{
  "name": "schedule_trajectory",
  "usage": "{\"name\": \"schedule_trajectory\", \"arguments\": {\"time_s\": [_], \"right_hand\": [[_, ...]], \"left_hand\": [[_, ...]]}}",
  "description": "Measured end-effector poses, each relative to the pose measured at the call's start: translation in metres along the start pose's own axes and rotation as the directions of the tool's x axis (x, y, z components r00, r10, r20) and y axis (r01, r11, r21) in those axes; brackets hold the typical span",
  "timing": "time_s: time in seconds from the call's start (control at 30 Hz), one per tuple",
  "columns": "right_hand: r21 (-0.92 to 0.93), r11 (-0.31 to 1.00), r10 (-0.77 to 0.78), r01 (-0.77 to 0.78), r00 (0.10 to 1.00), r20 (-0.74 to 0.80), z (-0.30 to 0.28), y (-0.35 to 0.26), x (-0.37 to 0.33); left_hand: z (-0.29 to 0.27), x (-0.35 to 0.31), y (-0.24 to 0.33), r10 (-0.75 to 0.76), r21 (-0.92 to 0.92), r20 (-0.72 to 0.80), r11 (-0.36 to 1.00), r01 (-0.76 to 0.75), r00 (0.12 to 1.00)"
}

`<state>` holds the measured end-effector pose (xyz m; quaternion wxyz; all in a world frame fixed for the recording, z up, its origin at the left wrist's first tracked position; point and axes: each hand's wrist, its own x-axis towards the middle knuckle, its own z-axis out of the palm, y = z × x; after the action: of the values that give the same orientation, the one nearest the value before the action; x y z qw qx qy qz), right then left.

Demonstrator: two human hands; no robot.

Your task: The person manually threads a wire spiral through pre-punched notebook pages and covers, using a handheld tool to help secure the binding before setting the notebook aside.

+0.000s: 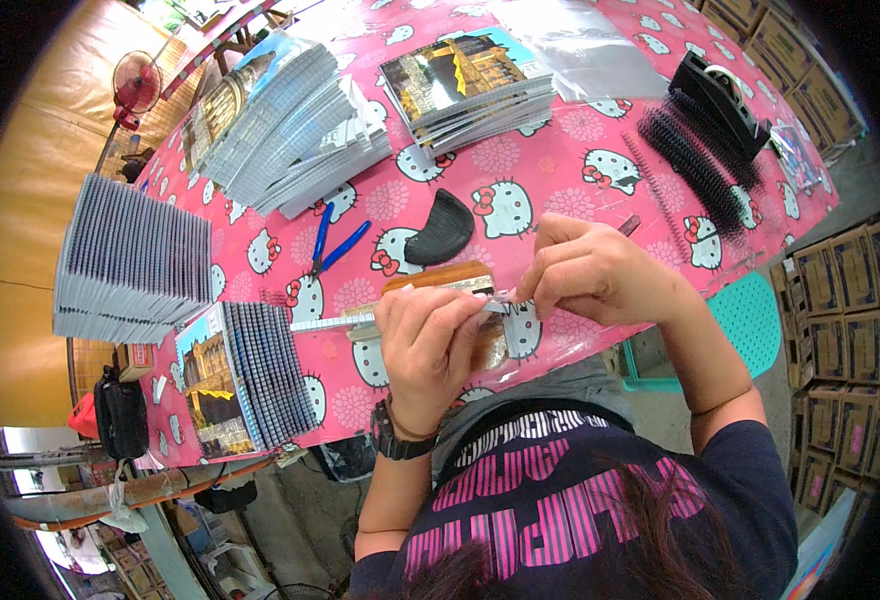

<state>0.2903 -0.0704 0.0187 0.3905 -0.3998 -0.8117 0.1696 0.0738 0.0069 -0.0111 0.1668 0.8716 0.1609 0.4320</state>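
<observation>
My left hand (425,335), with a dark watch at the wrist, is closed around a thin notebook (335,322) held edge-on at the table's near side. My right hand (585,272) pinches at the notebook's right end; the small thing in its fingertips is too hidden to name. Just beyond my left hand, a brown wooden piece (442,277) shows on the table. Blue-handled cutting pliers (336,242) lie spread apart to the left, beside a black curved pad (442,228).
Stacks of spiral notebooks (135,260) stand on the left, with more notebooks (470,85) at the back. Black plastic coils (692,170) lie at right by a black tape dispenser (715,100). A pink patterned cloth (550,165) covers the table. A teal stool (745,325) stands right.
</observation>
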Motion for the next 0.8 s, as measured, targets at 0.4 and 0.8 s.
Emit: {"name": "schedule_trajectory", "arguments": {"time_s": [0.4,0.8], "right_hand": [[0.315,0.788,0.563,-0.53,0.826,-0.019,0.007,0.031,0.006],[-0.448,0.83,0.383,-0.332,0.923,0.025,0.095,0.14,0.049]], "left_hand": [[0.001,0.017,0.009,-0.054,0.126,0.22,0.992,0.027,0.974],[0.008,0.012,0.002,0.02,0.13,0.124,0.991,-0.036,0.992]]}}
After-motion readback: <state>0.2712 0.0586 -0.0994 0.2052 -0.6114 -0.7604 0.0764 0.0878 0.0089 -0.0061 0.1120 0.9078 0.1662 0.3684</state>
